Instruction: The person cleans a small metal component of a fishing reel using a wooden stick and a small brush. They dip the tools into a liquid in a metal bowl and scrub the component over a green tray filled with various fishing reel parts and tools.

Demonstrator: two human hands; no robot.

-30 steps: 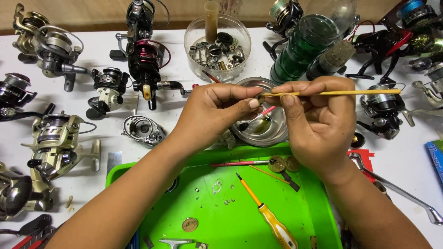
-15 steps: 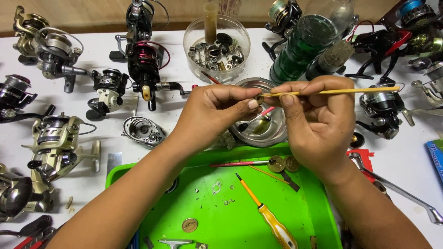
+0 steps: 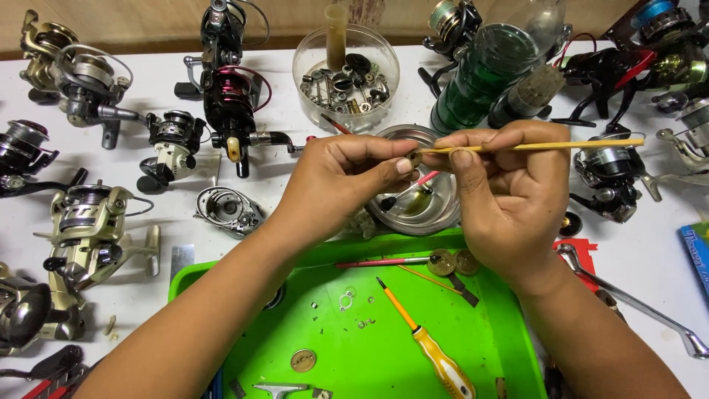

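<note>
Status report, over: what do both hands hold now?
Left hand pinches small brass round part. Right hand holds thin yellow wooden stick, tip at part. Nothing between them.

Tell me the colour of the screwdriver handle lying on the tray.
Yellow, seen in the head view: screwdriver on the green tray.

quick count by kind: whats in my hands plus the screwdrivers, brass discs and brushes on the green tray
stick, in right hand: 1
small part, in left hand: 1
On the tray:
screwdriver: 1
brass discs: 3
brushes: 2
total: 8
</note>
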